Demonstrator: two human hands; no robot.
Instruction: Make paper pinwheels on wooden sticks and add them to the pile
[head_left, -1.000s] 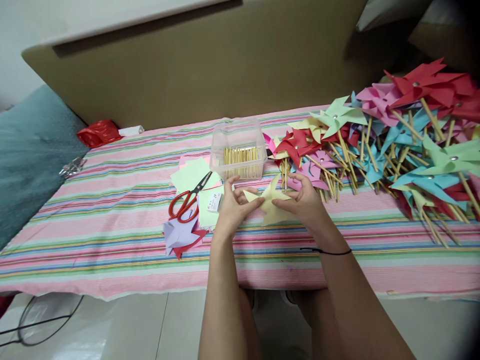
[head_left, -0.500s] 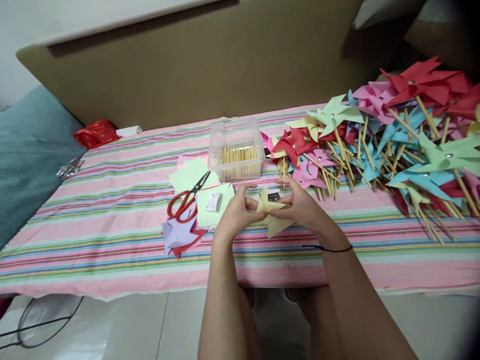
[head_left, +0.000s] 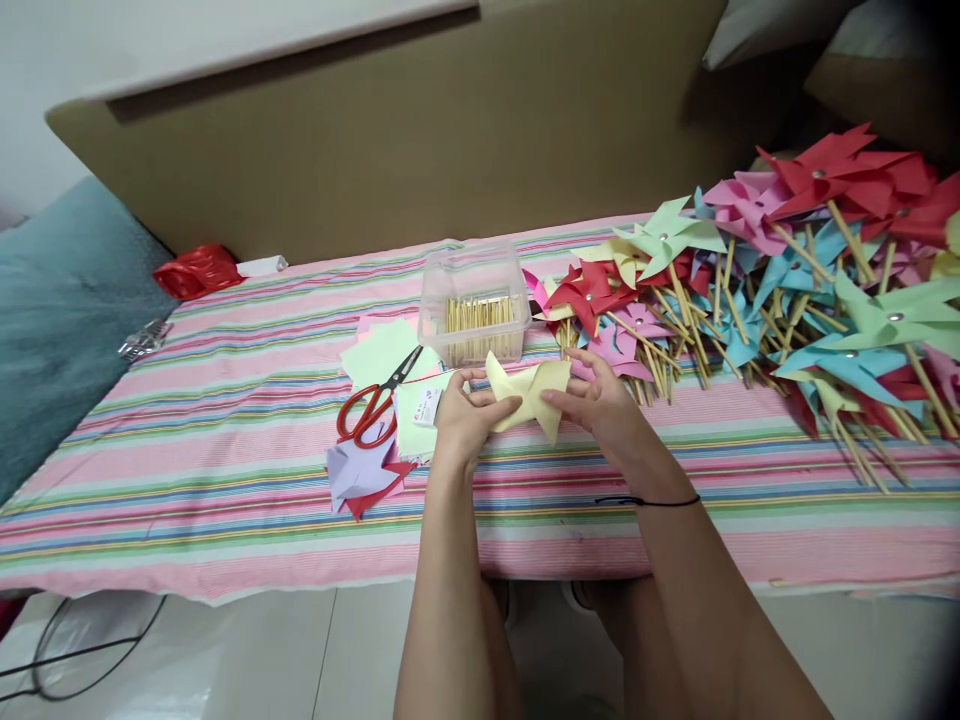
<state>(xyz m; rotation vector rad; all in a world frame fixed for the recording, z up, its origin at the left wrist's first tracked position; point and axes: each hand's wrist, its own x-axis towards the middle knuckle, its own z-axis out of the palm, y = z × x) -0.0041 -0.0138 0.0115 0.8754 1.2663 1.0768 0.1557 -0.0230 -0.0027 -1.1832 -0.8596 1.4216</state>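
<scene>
A pale yellow paper pinwheel [head_left: 528, 392], without a stick, is held up between my two hands over the striped cloth. My left hand [head_left: 466, 418] pinches its left side, thumb lying across the front. From the right, my right hand [head_left: 600, 402] grips another blade between thumb and fingers. Just left of my left hand lies a small white box [head_left: 427, 407] on a stack of pale green paper squares [head_left: 411, 436]. Red-handled scissors [head_left: 379, 395] rest beside that stack, blades pointing away from me. Below them sit a lilac paper pinwheel [head_left: 358, 470] and a red one [head_left: 381, 492].
Behind my hands stands a clear plastic box [head_left: 471, 352] of short wooden sticks. Finished pinwheels on sticks [head_left: 739, 325] pile up along the right. A red plastic bag [head_left: 196, 272] and a teal cushion [head_left: 71, 320] are at the far left of the striped cloth [head_left: 247, 400].
The yellow pinwheel has turned and spread flatter towards me, its blades now showing more fully. My hands have shifted their hold to its left and right sides.
</scene>
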